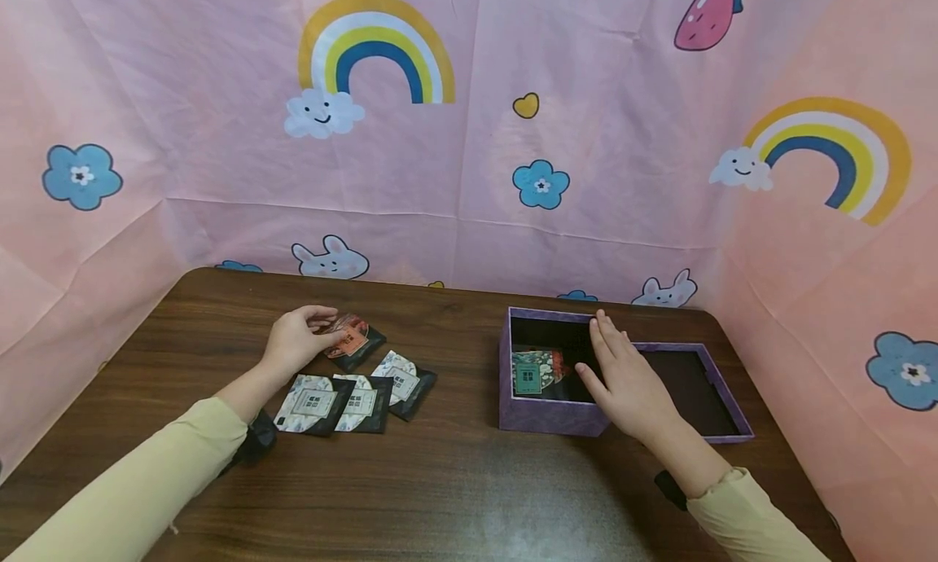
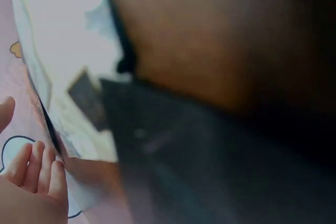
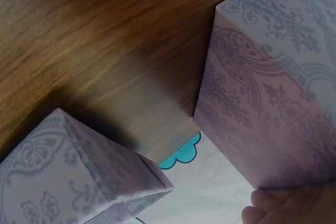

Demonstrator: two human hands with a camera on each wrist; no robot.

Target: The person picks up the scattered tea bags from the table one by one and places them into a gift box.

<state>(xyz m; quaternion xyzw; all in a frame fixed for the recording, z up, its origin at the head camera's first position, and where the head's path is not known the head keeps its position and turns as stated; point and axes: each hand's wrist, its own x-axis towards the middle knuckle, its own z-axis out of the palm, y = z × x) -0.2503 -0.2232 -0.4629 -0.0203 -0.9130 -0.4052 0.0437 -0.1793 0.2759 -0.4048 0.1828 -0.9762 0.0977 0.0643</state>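
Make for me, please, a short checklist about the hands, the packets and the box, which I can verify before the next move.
1. Left fingers holding the red packet: ok, they grip it at its left side.
2. Red packet lifted fully off the table: cannot tell.
3. Right fingers touching the box: ok, at its right side.
4. Box open: ok, the lid lies to its right.
5. Box empty: not ok, a green packet is inside, at the left end.
6. Three white packets all lying separately: not ok, the left two overlap.
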